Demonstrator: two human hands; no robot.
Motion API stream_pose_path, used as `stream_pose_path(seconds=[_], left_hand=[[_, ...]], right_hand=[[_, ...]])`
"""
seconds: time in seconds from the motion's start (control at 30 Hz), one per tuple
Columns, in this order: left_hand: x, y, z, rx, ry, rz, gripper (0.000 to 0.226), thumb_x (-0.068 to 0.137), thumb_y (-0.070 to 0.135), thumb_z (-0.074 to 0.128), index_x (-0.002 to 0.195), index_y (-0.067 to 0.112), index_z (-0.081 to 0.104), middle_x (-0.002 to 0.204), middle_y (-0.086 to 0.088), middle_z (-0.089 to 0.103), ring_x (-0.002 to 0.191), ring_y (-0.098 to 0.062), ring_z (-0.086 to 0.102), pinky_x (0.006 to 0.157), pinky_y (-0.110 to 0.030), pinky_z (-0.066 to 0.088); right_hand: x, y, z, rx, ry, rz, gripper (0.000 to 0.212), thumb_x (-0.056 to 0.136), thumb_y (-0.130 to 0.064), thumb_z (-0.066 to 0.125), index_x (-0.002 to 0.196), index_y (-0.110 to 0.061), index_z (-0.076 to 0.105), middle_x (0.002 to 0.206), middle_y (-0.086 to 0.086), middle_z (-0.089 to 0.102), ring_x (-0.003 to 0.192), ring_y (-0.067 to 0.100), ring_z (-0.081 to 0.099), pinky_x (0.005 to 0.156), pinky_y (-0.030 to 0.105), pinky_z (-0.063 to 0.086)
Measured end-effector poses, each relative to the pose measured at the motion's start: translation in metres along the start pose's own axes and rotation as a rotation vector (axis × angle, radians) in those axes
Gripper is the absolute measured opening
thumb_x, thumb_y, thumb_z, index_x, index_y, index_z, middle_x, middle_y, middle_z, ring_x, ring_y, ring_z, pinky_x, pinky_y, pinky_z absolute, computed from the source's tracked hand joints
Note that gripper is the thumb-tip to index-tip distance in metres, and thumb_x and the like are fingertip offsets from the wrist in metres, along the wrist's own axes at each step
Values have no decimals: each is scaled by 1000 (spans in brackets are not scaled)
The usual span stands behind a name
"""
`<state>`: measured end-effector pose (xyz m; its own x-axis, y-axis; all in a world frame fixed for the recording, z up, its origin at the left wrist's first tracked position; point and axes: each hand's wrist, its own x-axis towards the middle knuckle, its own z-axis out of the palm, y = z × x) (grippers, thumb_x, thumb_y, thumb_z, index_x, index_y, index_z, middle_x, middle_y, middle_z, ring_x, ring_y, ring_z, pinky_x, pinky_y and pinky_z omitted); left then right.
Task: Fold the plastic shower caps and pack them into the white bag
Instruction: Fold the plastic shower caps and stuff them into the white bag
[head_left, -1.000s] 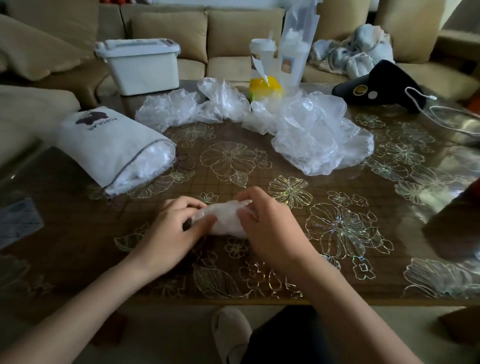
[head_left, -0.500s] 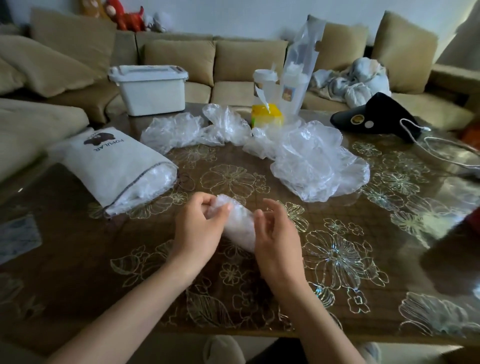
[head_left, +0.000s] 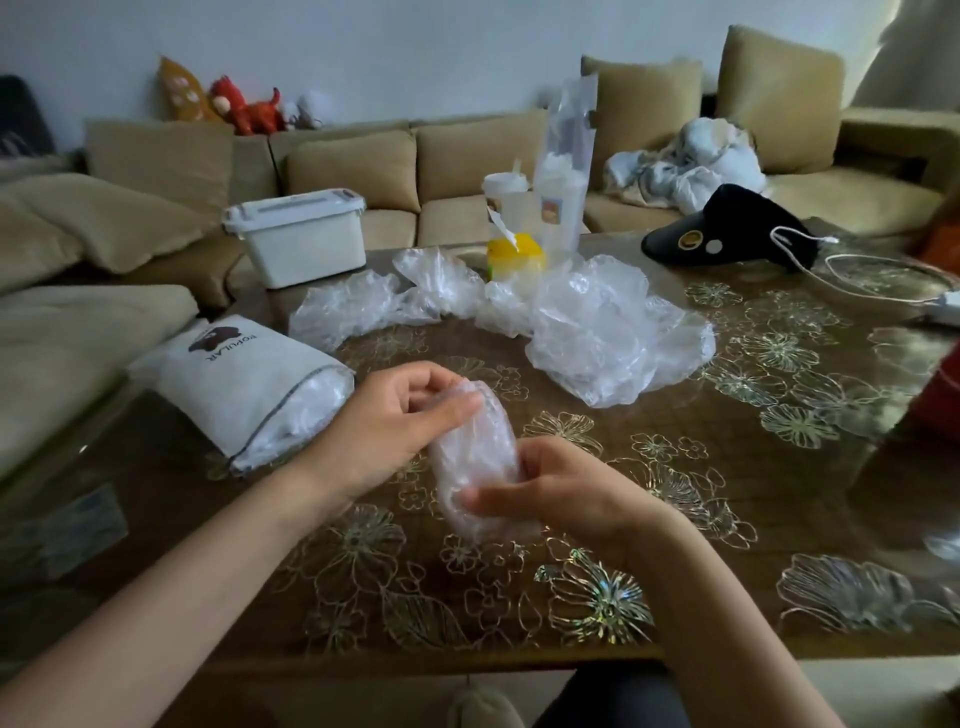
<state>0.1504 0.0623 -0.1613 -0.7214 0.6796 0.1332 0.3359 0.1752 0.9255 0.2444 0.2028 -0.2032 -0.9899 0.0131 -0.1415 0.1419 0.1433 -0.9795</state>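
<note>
**Left hand (head_left: 384, 431) and right hand (head_left: 566, 493) clasp a folded shower cap (head_left: 475, 452) over the tabletop (head_left: 753, 519)**

Both hands are closed on the one cap, which sits in the centre of the frame, lifted off the tabletop. The left hand pinches its upper end between thumb and curled fingers. The right hand cups its lower end, with the thumb laid across the front. Holding it at both ends likely keeps the slippery film from springing open, since crinkled plastic tends to unfold once released. The cap is now a compact, elongated bundle, so the folding looks about finished.

At the left of the frame the white bag (head_left: 244, 384) lies on its side. Its open mouth is turned toward the lower centre, near the left hand, which probably makes it easy to slide a bundle in. Clear plastic already shows in that mouth, so some caps seem to be packed.

Above the hands, in the upper middle of the frame, the loose shower caps (head_left: 597, 332) lie in a crumpled heap, within reach but well apart from the bag. Unfolded caps are thus kept apart from packed ones. Several caps appear to remain, so the task seems only partly done. The next step is probably to carry this bundle left into the bag without letting go of it.
</note>
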Motion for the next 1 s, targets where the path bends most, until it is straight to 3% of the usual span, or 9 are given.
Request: stream_pose_path(seconds=[0.2,0.33,0.43,0.57,0.67,0.8,0.87,0.93,1.0], left_hand=[[-2,-5,0,-103,-10,-322,15,87,28,60,81,15,65,70,2,66,65,-7,60,57,-17,47],[-8,-9,-4,-275,-139,-551,21,79,22,65,91,5,66,76,-10,67,67,-17,61,57,-25,53],[-15,-17,-9,-413,-184,-613,31,67,19,68,93,2,69,79,-14,66,68,-20,61,60,-29,54],[-21,-11,-17,-475,-176,-624,16,75,10,59,71,9,75,69,-11,65,61,-18,60,53,-25,49],[-24,-15,-32,-371,14,-524,21,92,19,51,97,11,69,79,-11,67,66,-18,60,52,-24,48],[-38,-29,-55,-364,217,-385,47,86,50,46,113,16,64,105,-14,70,94,-26,66,80,-37,50],[-46,-26,-57,-335,195,-316,47,72,47,57,107,17,67,103,-9,71,91,-18,68,76,-33,54],[-51,-27,-61,-313,251,-300,42,70,38,60,105,16,67,99,-5,72,85,-13,68,65,-26,54],[-52,-33,-68,-349,327,-311,42,73,33,60,108,12,66,96,-4,72,81,-12,67,63,-25,52]], right_hand=[[-11,-14,15,-134,1,-120,20,86,-19,67,71,-6,62,65,-1,58,59,12,50,61,25,42],[-8,-3,22,-172,57,-168,21,87,-33,63,94,-14,69,129,-8,43,118,14,46,102,36,41],[-4,-4,32,-110,44,-229,13,77,-38,72,73,-26,72,144,-20,33,132,7,34,108,37,37],[12,-23,41,105,80,-279,25,79,-22,71,85,2,72,97,1,69,75,8,65,65,18,51],[28,-38,55,214,196,-279,23,87,-13,64,81,9,67,60,1,62,48,3,54,47,15,42],[52,-38,85,85,226,-214,32,92,-26,59,68,-5,61,58,-7,60,55,4,54,50,24,47],[58,-42,99,95,207,-186,47,80,-39,63,81,8,62,73,7,61,69,15,55,63,41,50],[64,-44,109,183,149,-159,48,73,-35,64,86,11,62,77,9,59,74,15,52,63,34,45],[69,-48,113,231,85,-129,21,88,-18,56,87,2,60,72,5,56,66,12,50,59,23,41]])
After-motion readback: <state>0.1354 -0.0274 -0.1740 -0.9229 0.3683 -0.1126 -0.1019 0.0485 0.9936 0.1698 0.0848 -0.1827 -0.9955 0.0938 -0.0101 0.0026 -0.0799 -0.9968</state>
